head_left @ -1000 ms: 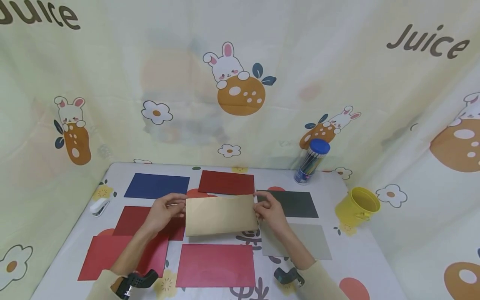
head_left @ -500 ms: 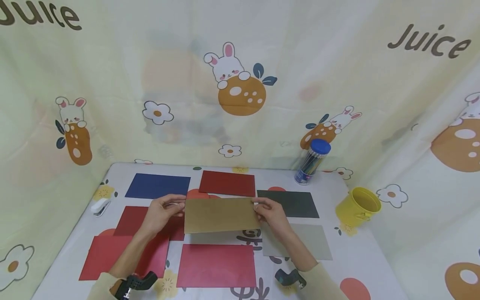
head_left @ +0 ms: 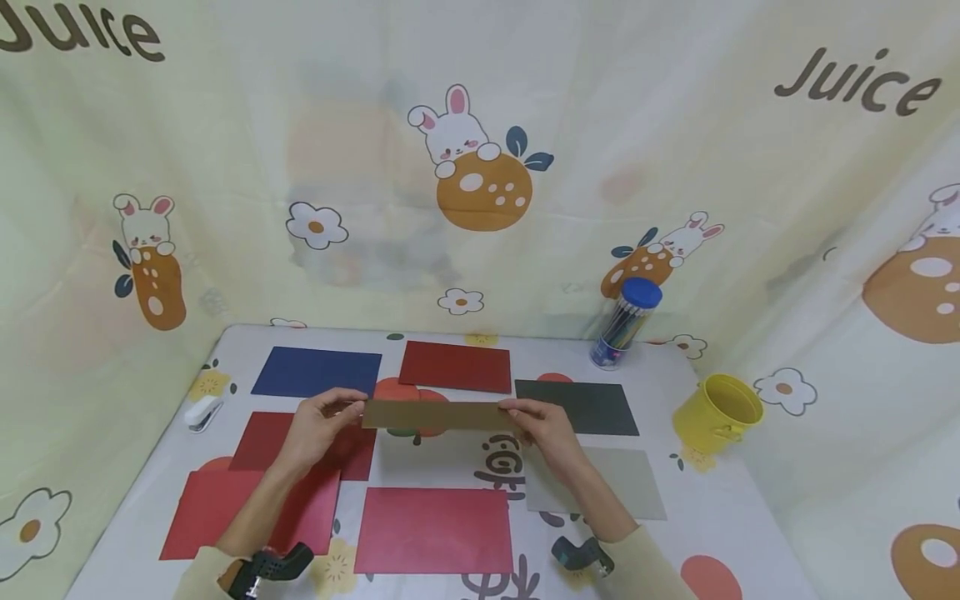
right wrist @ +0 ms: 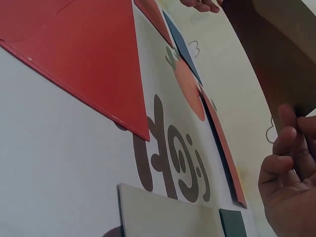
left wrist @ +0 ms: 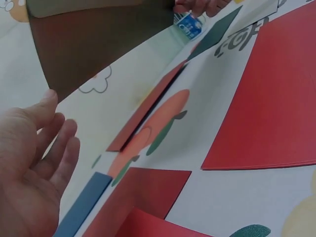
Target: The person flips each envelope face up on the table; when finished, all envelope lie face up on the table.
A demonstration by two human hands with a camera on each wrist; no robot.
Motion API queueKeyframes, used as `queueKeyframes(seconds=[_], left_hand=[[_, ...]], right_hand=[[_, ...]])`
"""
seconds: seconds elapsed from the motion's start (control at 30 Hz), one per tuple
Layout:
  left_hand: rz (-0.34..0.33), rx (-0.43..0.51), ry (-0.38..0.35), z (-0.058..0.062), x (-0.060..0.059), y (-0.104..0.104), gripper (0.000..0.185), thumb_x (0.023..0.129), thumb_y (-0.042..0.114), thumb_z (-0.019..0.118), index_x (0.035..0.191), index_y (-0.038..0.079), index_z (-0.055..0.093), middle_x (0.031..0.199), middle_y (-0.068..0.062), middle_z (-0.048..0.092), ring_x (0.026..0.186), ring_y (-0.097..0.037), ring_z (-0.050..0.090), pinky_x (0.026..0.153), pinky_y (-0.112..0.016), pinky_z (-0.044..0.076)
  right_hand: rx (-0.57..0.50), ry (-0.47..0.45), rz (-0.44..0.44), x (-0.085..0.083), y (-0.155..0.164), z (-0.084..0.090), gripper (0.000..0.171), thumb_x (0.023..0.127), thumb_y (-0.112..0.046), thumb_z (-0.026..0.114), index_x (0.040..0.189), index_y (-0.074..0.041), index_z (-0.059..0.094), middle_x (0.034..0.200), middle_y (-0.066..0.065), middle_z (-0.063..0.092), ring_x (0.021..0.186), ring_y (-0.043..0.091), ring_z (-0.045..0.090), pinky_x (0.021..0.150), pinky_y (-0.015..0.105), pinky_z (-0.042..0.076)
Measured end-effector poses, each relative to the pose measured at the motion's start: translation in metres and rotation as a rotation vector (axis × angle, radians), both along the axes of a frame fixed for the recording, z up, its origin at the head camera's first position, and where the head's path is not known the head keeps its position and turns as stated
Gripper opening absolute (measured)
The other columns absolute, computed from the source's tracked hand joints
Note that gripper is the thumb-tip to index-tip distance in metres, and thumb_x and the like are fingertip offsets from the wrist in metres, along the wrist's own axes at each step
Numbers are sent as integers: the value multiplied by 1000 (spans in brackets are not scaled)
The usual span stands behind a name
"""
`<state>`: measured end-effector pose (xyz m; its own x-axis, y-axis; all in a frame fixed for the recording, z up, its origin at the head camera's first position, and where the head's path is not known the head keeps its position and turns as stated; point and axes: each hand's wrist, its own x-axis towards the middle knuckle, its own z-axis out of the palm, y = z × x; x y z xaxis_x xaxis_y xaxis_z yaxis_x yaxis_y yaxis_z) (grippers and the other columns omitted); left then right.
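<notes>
A gold-brown paper envelope (head_left: 442, 415) is held up above the middle of the table, tilted so that it looks like a narrow strip in the head view. My left hand (head_left: 321, 423) holds its left end; in the left wrist view the thumb tip meets the lower corner of the envelope (left wrist: 103, 47). At the opposite end my right hand (head_left: 546, 429) pinches it between thumb and fingers. The right wrist view shows those fingers at the corner of the envelope (right wrist: 286, 54). Directly below and nearer lies a pinkish-red envelope (head_left: 433, 531).
Around the hands lie a blue envelope (head_left: 317, 372), a dark red one (head_left: 454, 367), a dark green one (head_left: 581, 408), a grey one (head_left: 615, 482) and overlapping reds (head_left: 198, 517). A stapler (head_left: 202, 413), a pencil jar (head_left: 625, 323) and a yellow bucket (head_left: 717, 412) stand toward the sides.
The gold-brown envelope has tipped from facing the head camera to nearly edge-on, its lower edge rising. Both hands keep their hold and have shifted slightly left.
</notes>
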<state>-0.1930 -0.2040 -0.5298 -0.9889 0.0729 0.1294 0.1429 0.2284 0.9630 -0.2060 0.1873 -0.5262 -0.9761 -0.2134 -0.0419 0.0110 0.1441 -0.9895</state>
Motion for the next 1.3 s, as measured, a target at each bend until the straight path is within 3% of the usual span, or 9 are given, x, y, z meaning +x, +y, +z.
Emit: queueKeyframes(seconds=[0.17,0.27,0.37,0.5,0.63,0.77,0.93,1.1,1.3], left_hand=[[22,-61,9,0,0,3,26,95,27,71,114,9,73,108,-9,71,101,-19,66,82,-22,55],[15,-72,11,0,-1,6,25,95,27,71,113,9,73,108,-9,71,104,-20,64,84,-21,54],[4,-83,4,-1,-1,8,24,95,27,72,113,10,73,108,-7,72,103,-22,65,85,-21,54],[-39,-44,-23,-2,-1,10,24,95,19,72,116,9,71,106,-10,72,99,-35,68,82,-23,56],[-93,-40,-48,-3,-1,11,37,94,9,71,130,8,62,108,-15,70,94,-38,70,75,-31,59],[-190,-130,-41,-4,-1,10,67,90,3,74,149,11,44,111,-16,67,86,-27,71,71,-29,58],[-301,-223,-76,-4,1,11,90,86,-1,76,159,10,23,108,-15,65,79,-27,71,69,-24,57],[-328,-263,-120,-11,1,9,96,86,1,78,161,10,18,104,-11,64,76,-21,70,69,-25,57],[-333,-279,-128,-15,0,11,97,85,-1,77,161,8,17,102,-10,62,73,-19,67,68,-26,58]], right_hand=[[-16,0,5,0,3,-1,21,100,-18,63,114,-8,75,87,20,60,64,17,46,57,32,37],[7,-21,-22,-1,4,-1,20,100,-21,64,110,-7,74,90,25,61,65,18,47,57,29,39],[30,-60,-63,-2,3,0,21,98,-23,66,110,-6,72,87,21,59,67,19,47,58,28,40],[45,-94,-99,-2,2,0,22,97,-20,68,112,-4,72,83,14,56,68,22,48,60,29,41],[78,-86,-103,-1,2,-2,21,97,-17,67,113,-5,72,87,17,62,69,22,53,60,29,43],[165,-19,-56,-1,5,-8,32,95,-12,67,127,-9,67,89,14,66,71,19,55,60,27,45],[240,25,77,1,9,-7,67,92,-1,64,153,-16,41,86,17,68,81,27,63,69,30,49],[225,23,167,0,12,-13,83,90,1,65,159,-25,28,82,15,68,77,21,60,72,32,49],[244,13,179,0,12,-12,78,91,0,64,158,-24,31,84,16,68,74,19,56,68,31,47]])
